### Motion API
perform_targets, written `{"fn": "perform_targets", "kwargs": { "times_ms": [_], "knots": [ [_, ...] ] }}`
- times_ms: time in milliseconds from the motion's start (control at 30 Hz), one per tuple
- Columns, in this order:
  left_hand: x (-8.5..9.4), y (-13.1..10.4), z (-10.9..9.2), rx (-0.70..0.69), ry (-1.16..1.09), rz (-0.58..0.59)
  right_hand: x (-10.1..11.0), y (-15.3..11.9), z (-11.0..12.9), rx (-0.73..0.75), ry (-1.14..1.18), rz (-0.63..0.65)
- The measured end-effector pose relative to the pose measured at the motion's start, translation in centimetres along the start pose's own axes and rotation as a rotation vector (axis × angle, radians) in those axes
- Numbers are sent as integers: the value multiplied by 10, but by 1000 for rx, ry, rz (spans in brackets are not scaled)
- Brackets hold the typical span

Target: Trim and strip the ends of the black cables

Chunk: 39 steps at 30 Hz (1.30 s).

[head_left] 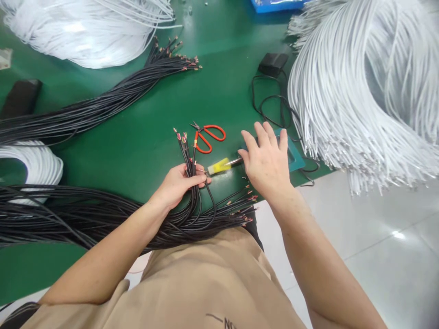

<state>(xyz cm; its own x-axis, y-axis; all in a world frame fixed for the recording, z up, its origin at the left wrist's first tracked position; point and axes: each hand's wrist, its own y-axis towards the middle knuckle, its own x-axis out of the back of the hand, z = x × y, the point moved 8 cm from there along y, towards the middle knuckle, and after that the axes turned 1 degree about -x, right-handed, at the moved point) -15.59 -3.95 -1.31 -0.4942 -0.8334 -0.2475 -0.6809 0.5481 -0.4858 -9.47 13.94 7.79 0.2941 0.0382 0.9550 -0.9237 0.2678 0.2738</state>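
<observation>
My left hand (180, 183) is closed around a small bunch of black wires (190, 157), thumb across the front, gripping them just below their stripped, reddish-tipped ends, which fan upward toward the far side of the green counter (137, 137). Those wires bend back down into a much larger bundle of black wires (68, 214) that lies across the near edge of the counter, running left to right, with its own tipped ends spreading out near my right wrist. My right hand (267, 160) is open, fingers spread wide and flat, holding nothing; it hovers over or rests on a teal pad (297, 157) at the counter's near right edge, and I cannot tell whether it actually touches. Just left of that hand, between both hands, lies a yellow-handled tool (219, 167) with a metal tip pointing toward the right hand. A pair of red-handled scissors (207, 135) sits just beyond it, closed, beside the raised wire ends. Farther off, a second bundle of black wires (103, 103) stretches diagonally from the left toward the far middle. A heap of white cables (363, 87) spills over the right edge, another white pile (85, 32) lies at the far left, and a smaller white coil (34, 162) sits at the left. A black adapter (273, 64) with its looped black cord (270, 107) lies far right of centre.
</observation>
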Motion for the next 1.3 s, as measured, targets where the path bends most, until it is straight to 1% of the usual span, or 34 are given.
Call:
{"fn": "perform_targets", "kwargs": {
  "times_ms": [67, 133, 233, 300, 367, 433, 600, 667, 767, 833, 933, 1033, 1167, 1300],
  "knots": [
    [3, -2, -2, -16, -22, -10, 3, 0, 10, 21, 28, -16],
    [5, -4, -5, -41, -47, -17, 6, -1, 28, 68, 112, -20],
    [8, -7, -9, -90, -78, -29, 5, -4, 60, 154, 272, 33],
    [9, -7, -9, -116, -96, -29, 3, -5, 76, 180, 309, 61],
    [10, -6, -9, -133, -115, -15, 0, -6, 85, 185, 299, 63],
    [10, -6, -9, -138, -137, -5, -2, -7, 88, 191, 290, 56],
    [8, -6, -8, -91, -161, 26, -9, -9, 89, 208, 321, 62],
    [8, -7, -9, -87, -140, 8, -10, -10, 86, 203, 315, 76],
    [9, -7, -11, -97, -68, -41, -7, -9, 76, 199, 247, 94],
    [8, -6, -12, -117, -17, -49, -5, -7, 66, 202, 162, 115],
    [4, -4, -11, -150, 47, -31, -6, -4, 54, 259, 73, 202],
    [0, -1, -8, -147, 94, -19, -8, -4, 50, 351, 59, 259],
    [0, 2, -6, -144, 157, -43, -9, -4, 51, 411, 37, 237],
    [0, 2, -8, -163, 258, -80, -10, -2, 52, 409, 36, 212]
  ]
}}
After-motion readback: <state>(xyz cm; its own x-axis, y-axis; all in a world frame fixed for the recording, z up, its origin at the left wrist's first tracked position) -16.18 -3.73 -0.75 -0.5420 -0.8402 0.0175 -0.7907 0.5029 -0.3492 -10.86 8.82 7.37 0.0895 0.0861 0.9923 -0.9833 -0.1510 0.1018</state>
